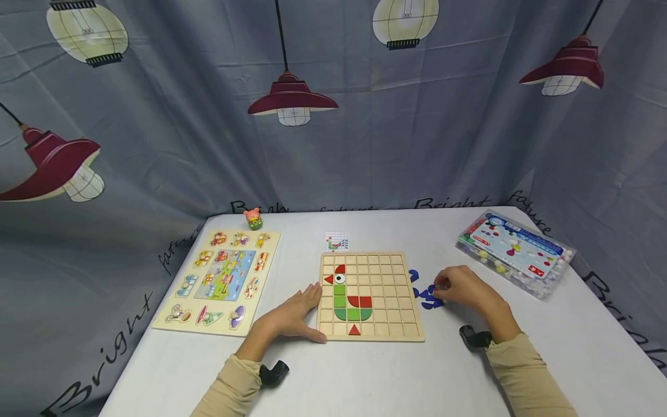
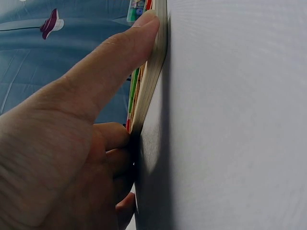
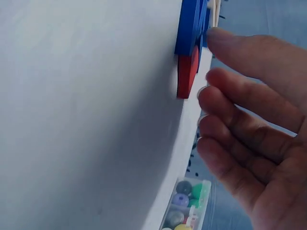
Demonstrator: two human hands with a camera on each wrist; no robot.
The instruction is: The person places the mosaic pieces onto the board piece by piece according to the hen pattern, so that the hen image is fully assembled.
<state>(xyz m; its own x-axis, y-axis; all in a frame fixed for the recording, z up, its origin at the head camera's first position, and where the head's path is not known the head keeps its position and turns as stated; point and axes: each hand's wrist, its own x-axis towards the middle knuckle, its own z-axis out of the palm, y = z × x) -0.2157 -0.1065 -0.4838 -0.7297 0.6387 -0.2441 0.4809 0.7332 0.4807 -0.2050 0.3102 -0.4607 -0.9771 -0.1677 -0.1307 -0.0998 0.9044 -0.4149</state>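
Right hand (image 1: 465, 289) hovers over loose flat blue wooden pieces (image 1: 424, 294) on white tabletop (image 1: 396, 376), just right of square gridded wooden puzzle board (image 1: 388, 324). Fingers (image 3: 240, 124) loosely curled, nothing gripped; red piece (image 3: 187, 74) lies beside fingertips. Left hand (image 1: 292, 315) flat, steadies board's left edge, thumb (image 2: 120, 62) along rim.

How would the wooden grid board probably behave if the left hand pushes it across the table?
The wooden grid board looks flat and stiff, so it would probably slide as one piece without bending. It lies flat on the smooth table, so tipping seems unlikely. The coloured pieces sit in its squares and would likely travel along.
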